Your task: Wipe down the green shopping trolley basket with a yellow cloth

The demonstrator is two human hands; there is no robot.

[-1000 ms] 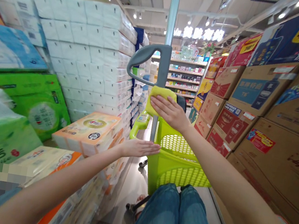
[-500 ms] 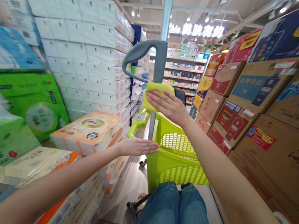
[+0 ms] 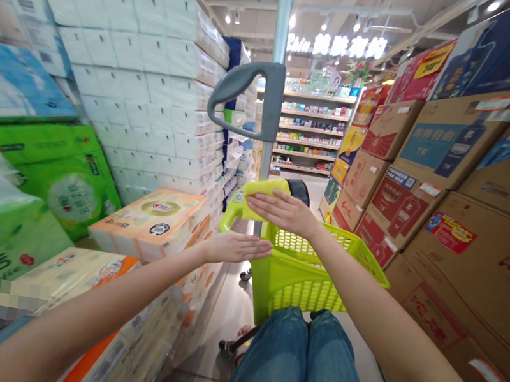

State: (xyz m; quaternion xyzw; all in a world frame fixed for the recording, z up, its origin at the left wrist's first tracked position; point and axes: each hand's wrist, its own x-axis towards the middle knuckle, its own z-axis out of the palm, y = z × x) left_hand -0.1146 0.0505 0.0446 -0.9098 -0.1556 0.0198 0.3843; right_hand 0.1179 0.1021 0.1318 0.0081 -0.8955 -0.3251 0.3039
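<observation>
My right hand (image 3: 285, 212) lies over a yellow cloth (image 3: 261, 191), fingers stretched along it, and presses it against the upright metal pole (image 3: 282, 21) of a lime-green trolley basket (image 3: 303, 284), just above the basket's rim. A grey loop handle (image 3: 245, 86) sits on the pole higher up. My left hand (image 3: 232, 247) is flat with its fingers straight. Its fingertips touch the basket's near corner at the foot of the pole. My knees in blue jeans (image 3: 299, 366) are right behind the basket.
Stacked tissue and toilet-paper packs (image 3: 155, 85) wall the left side, with orange packs (image 3: 153, 223) near my left arm. Brown cartons (image 3: 475, 206) line the right. A narrow tiled aisle (image 3: 225, 315) runs ahead to shelves (image 3: 312, 135).
My right hand has slid the yellow cloth down the pole, from just under the grey handle to near the basket rim. My left hand has stayed in place.
</observation>
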